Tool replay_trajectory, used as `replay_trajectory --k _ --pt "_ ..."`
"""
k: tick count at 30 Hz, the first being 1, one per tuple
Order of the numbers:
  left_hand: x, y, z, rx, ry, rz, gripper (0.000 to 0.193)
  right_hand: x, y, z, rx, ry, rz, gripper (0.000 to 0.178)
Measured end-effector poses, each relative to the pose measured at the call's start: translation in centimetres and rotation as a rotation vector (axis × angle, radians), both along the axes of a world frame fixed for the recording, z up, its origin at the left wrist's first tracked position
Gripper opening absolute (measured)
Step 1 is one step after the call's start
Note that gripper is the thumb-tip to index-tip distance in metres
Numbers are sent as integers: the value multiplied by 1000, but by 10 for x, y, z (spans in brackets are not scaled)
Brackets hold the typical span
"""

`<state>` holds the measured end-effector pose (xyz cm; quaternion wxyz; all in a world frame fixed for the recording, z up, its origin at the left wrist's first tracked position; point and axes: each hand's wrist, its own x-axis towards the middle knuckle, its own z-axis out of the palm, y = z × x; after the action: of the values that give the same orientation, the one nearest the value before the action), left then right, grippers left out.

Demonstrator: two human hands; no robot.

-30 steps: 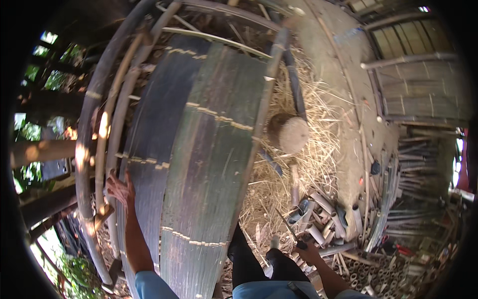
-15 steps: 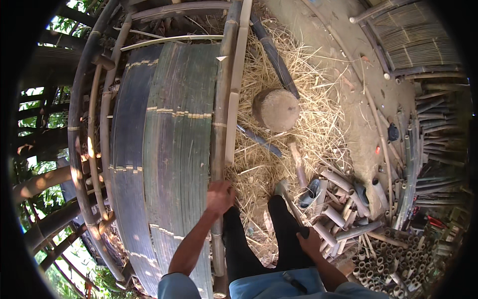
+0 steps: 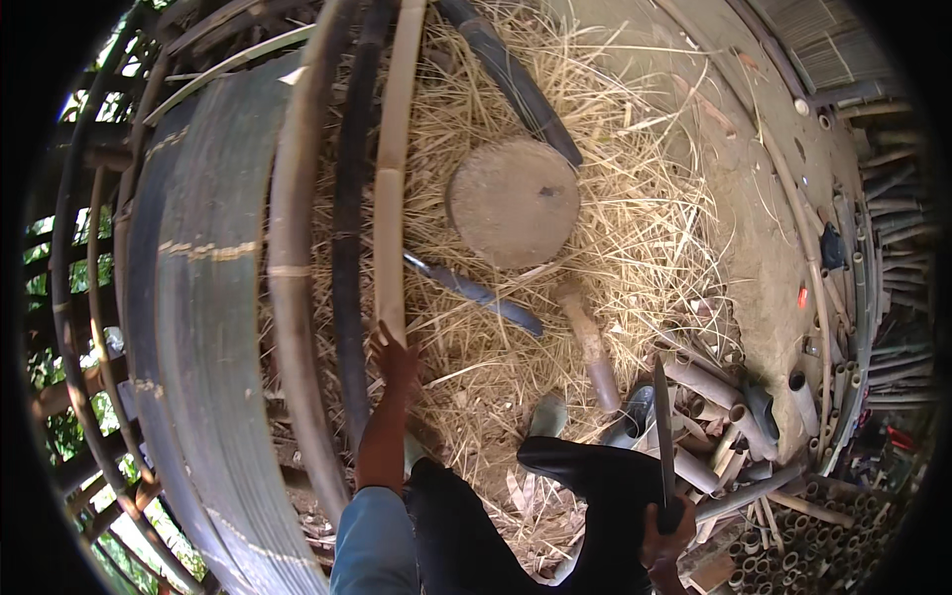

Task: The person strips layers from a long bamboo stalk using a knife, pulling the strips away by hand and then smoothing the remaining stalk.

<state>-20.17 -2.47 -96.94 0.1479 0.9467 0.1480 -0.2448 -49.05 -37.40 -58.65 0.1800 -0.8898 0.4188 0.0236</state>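
Note:
My left hand (image 3: 397,365) is at the lower end of a long pale split bamboo strip (image 3: 391,198), its fingers on either side of that end. Beside the strip runs a dark bamboo pole (image 3: 351,218). At the lower right, my right hand (image 3: 666,535) is closed round the black handle of a machete (image 3: 664,426), whose blade points up and away from me. A round wooden chopping block (image 3: 514,203) stands on straw ahead of my legs. Near it lie a knife-like blade with a dark handle or sheath (image 3: 481,296) and a short wooden mallet (image 3: 591,347).
On the left is a platform of flattened bamboo (image 3: 213,297), edged by a thick bamboo rail (image 3: 291,258). Cut bamboo tubes (image 3: 699,382) are heaped at the right, with dark footwear (image 3: 762,409) among them. A dark pole (image 3: 516,79) reaches toward the block.
My left hand has left the platform rail for the pale strip's end. My right hand has moved right, turning the machete blade upright. The view has shifted closer to the block.

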Motion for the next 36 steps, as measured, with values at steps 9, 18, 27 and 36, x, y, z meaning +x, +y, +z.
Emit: replay_trajectory --k 9,18,27,36 --pt "-11 5 10 -191 -7 55 100 25 -21 -5 98 -78 46 40" --pt "3 -58 334 -1122 83 468 52 33 -32 30 199 21 328 40" --pt "-172 -15 565 -1087 241 491 42 210 42 43 1656 71 -266 28" --pt "-321 31 695 -587 244 225 55 289 119 62 2059 -31 -524 42"
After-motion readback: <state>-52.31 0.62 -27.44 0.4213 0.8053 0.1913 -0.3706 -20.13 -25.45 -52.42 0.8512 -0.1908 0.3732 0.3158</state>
